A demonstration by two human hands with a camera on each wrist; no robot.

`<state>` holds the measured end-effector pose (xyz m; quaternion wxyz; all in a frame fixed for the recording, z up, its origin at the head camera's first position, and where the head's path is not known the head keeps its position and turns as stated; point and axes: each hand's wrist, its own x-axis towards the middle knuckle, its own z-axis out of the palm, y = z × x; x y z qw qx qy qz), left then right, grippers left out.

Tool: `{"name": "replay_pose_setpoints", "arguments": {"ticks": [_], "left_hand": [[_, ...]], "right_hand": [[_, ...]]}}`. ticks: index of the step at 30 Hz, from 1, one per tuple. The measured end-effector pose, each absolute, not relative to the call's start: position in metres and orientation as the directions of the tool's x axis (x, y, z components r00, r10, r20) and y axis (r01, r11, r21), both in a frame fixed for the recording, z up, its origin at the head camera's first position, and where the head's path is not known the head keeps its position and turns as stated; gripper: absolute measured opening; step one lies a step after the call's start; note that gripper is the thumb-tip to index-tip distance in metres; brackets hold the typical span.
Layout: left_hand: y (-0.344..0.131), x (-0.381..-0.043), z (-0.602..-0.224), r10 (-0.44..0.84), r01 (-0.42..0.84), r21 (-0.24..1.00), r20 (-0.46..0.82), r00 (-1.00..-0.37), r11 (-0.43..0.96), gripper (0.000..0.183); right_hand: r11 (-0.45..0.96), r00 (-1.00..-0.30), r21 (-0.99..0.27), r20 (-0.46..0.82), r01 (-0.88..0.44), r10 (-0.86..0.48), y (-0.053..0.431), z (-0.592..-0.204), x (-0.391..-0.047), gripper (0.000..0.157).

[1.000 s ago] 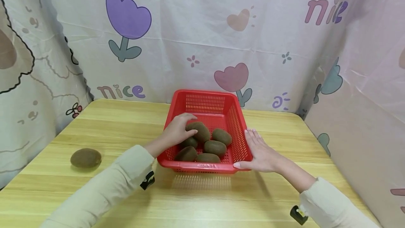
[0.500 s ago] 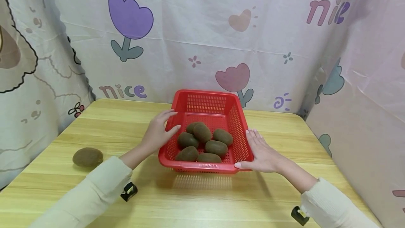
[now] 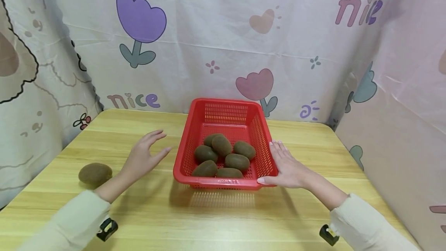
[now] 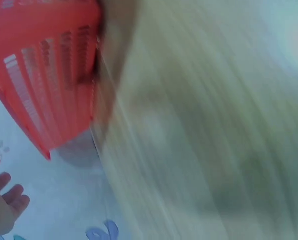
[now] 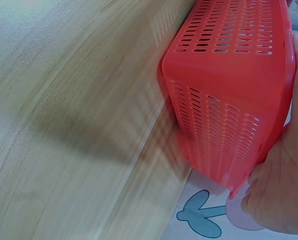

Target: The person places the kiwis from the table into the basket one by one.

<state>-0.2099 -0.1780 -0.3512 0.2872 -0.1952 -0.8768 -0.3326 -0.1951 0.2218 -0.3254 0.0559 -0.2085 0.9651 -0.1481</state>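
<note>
A red plastic basket [image 3: 224,183] with slotted sides stands on the table, and several brown kiwis [image 3: 221,145] lie inside it. My right hand [image 3: 287,167] rests on the basket's right rim, fingers straight along it and the thumb at the near corner. In the right wrist view that hand [image 5: 283,185] lies against the basket's rim. My left hand [image 3: 141,158] is in the air left of the basket, holding nothing, its fingers loosely bent and spread from the thumb. One more kiwi [image 3: 95,174] lies on the table at the left, beyond my left forearm.
The wooden table [image 3: 223,227] reaches back to a patterned cloth [image 3: 209,30] hung behind it and along both sides. Shadows of the basket and the left hand fall on the tabletop. The left wrist view is partly blurred.
My left hand has left the kiwis in the basket and moved out over the left rim, toward the lone kiwi. The right hand has stayed at the basket's right side.
</note>
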Motion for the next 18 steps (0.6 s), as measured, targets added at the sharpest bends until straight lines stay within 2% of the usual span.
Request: {"name": "replay_pose_setpoints", "arguments": {"ticks": [7,18], "left_hand": [[-0.206,-0.203,-0.357,0.167,0.515,0.434,0.623,-0.764,0.739,0.042],[-0.255,-0.201,-0.368,0.108,0.392,0.501,0.505,-0.857,0.772,0.043]], "right_hand": [[0.868,-0.905,-0.307,-0.046,-0.390,-0.423,0.221,-0.325,-0.195,0.114],[0.870,-0.908,-0.318,-0.058,-0.377,-0.414,0.221,-0.324,-0.194,0.114]]}}
